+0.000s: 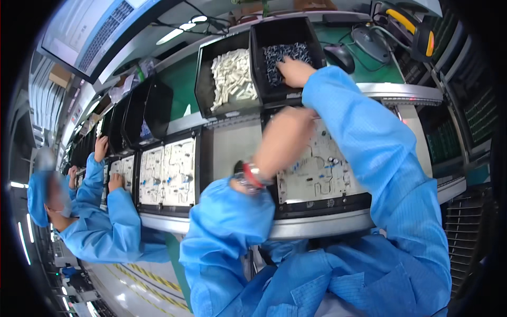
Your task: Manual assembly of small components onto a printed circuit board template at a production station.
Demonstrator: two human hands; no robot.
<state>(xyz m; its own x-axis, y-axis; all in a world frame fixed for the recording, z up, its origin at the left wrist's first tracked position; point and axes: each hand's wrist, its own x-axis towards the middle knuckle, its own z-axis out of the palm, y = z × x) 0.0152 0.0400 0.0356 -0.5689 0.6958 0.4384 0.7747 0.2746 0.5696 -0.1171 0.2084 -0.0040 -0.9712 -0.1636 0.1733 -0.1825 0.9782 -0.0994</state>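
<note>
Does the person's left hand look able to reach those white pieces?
Probably yes: the left hand is close by, the white pieces lie uncovered in an open black bin, and the right hand is in the neighbouring bin.

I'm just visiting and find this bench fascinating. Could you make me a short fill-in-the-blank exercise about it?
1. The hand reaching in among the small dark parts is the person's own ____ hand.
2. The bin of whitish parts stands to the ____ of the bin of dark parts.
3. The person's left hand, blurred, has a red band around its ____.
4. The black computer mouse rests on a surface coloured ____.

Missing words: right; left; wrist; green.
</note>
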